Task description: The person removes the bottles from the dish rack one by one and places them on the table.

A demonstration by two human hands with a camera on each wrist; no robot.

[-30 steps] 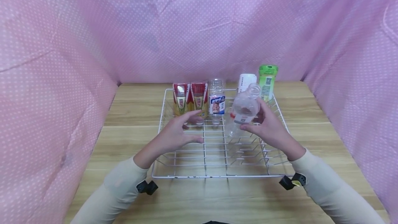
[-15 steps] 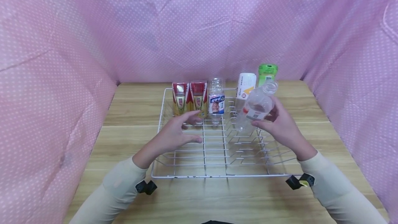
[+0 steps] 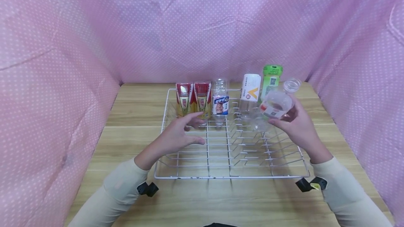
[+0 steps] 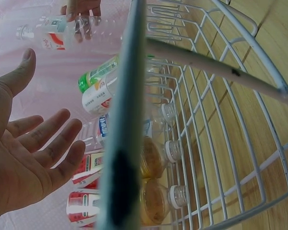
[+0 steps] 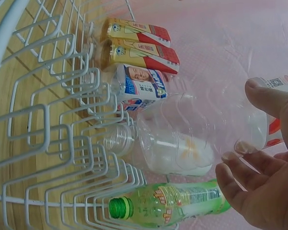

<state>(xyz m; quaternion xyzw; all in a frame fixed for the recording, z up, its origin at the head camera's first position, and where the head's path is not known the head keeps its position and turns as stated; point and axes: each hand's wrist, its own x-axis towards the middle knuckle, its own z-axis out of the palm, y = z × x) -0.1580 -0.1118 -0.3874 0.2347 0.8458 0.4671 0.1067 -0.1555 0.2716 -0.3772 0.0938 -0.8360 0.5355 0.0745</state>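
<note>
My right hand grips a clear plastic bottle with a white and red label, holding it tilted over the right part of a white wire rack. The bottle's uncapped neck points up and to the right. In the left wrist view, the same bottle lies sideways in the picture, fingers around its body. My left hand hovers over the rack's left part, fingers spread and holding nothing. Close beyond it, two bottles with red and yellow labels stand neck down in the rack.
Beside them stand a clear bottle with a blue label, a white-labelled bottle and a green bottle, along the rack's back. Wire prongs rise on the right half. A pink dotted cloth hangs behind the wooden table.
My right hand has carried the clear bottle rightward, uncovering the white-labelled bottle behind it. The bottle leans farther to the right. My left hand has stayed nearly still.
</note>
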